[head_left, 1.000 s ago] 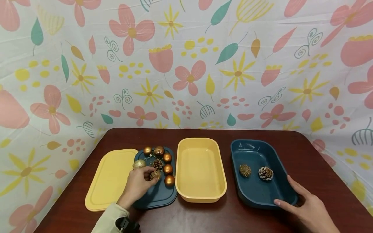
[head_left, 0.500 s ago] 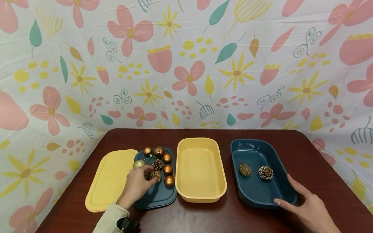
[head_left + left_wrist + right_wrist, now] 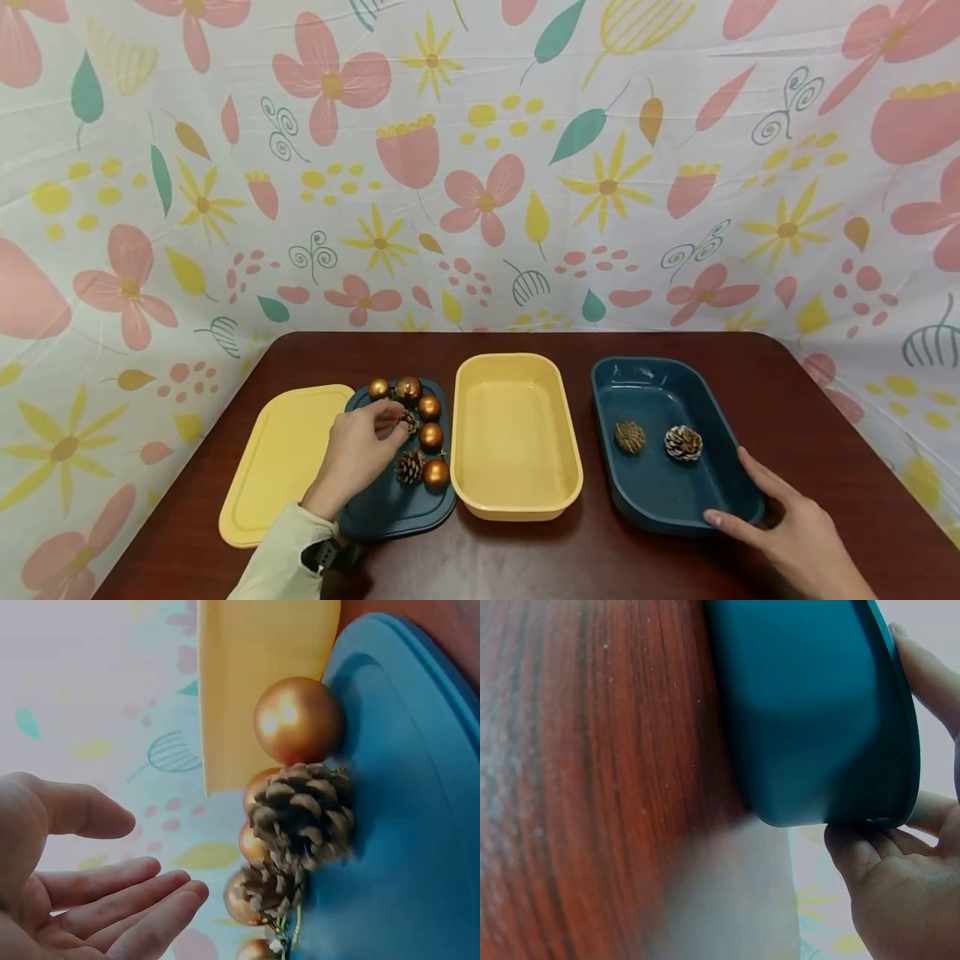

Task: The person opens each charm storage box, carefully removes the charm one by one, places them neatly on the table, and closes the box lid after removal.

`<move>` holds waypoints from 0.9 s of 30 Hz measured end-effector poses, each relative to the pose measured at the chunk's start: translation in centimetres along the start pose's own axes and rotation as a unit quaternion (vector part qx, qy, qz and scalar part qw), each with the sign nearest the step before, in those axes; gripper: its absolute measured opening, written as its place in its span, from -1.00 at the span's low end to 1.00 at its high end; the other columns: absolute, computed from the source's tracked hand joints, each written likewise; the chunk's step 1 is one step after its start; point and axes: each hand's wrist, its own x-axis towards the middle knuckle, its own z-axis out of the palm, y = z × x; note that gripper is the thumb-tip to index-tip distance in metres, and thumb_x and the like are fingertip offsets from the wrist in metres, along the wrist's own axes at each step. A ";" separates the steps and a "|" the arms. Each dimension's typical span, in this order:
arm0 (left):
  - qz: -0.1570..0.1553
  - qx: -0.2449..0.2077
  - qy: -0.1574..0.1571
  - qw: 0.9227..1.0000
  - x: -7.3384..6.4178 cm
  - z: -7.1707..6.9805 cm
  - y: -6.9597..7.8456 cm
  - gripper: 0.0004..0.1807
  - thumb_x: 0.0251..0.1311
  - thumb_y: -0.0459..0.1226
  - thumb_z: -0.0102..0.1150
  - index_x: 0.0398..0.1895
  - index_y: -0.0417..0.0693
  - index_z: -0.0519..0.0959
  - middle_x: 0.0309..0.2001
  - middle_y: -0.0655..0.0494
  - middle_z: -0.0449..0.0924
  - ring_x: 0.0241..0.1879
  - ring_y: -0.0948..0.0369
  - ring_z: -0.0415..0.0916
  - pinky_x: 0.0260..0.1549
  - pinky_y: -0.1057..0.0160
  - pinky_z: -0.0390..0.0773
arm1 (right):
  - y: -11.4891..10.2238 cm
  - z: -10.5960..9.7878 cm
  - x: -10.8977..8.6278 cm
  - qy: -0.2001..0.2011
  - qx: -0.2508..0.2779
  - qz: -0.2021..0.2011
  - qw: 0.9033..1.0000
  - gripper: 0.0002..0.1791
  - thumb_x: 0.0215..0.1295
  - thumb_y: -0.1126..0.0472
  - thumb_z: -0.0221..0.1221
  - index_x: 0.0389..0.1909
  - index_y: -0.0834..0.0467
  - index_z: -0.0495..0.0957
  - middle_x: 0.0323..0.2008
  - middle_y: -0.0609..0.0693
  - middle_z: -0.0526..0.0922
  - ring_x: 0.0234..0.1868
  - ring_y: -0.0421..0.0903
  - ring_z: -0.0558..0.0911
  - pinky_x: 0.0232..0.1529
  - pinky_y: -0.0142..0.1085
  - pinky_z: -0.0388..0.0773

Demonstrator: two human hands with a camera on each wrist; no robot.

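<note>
My left hand (image 3: 358,446) hovers over the dark blue lid (image 3: 397,512), fingers extended and thumb apart, with nothing between them. A brown pine cone (image 3: 410,467) lies below its fingertips; a smaller pine cone (image 3: 270,889) is just beyond, partly covered by the hand in the head view. Shiny copper-coloured balls (image 3: 431,437) stand along the lid's far and right edges. My right hand (image 3: 798,533) grips the near right corner of the deep blue container (image 3: 817,712), thumb and fingers at its rim. Inside it sit a frosted pine cone (image 3: 683,443) and a golden-brown woven-looking ball (image 3: 630,437).
A yellow container (image 3: 517,433) stands between the blue lid and the blue container. At the left lies a yellow lid (image 3: 277,467), partly overlapped by the blue one. Everything rests on a dark red-brown table (image 3: 540,558) before a flowered cloth (image 3: 480,167).
My left hand has let go of the pine cone and risen slightly away. That cone now lies a little nearer on the blue lid. The right hand stays on the container.
</note>
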 end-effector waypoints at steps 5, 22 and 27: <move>0.000 -0.057 0.000 0.998 0.0 0.2 1.1 -0.74 0.25 -0.26 0.29 0.00 -0.05 0.70 -0.08 -0.03 0.78 -0.12 0.10 0.76 -0.11 0.15 0.74 | -0.1 0.1 -0.1 0.006 0.008 -0.003 1.000 0.19 0.27 -0.34 0.21 0.61 0.19 -0.23 0.44 0.60 0.06 0.30 0.64 0.22 0.03 0.33 0.51; 0.049 -0.161 -0.030 0.985 0.9 1.7 5.5 -0.81 0.27 -0.28 0.28 -0.08 0.08 0.72 -0.14 0.05 0.79 -0.18 0.22 0.75 -0.19 0.36 0.71 | -0.2 0.3 -0.2 0.013 0.010 -0.012 1.000 0.16 0.29 -0.30 0.23 0.61 0.19 -0.20 0.45 0.58 0.06 0.31 0.65 0.20 0.04 0.34 0.50; 0.067 -0.155 -0.063 0.984 2.0 1.6 7.4 -0.81 0.28 -0.25 0.28 -0.06 0.07 0.71 -0.12 0.08 0.78 -0.20 0.25 0.75 -0.19 0.34 0.71 | -0.1 0.2 -0.2 0.017 0.009 -0.014 1.000 0.16 0.29 -0.29 0.23 0.61 0.18 -0.20 0.45 0.57 0.06 0.31 0.64 0.20 0.04 0.35 0.47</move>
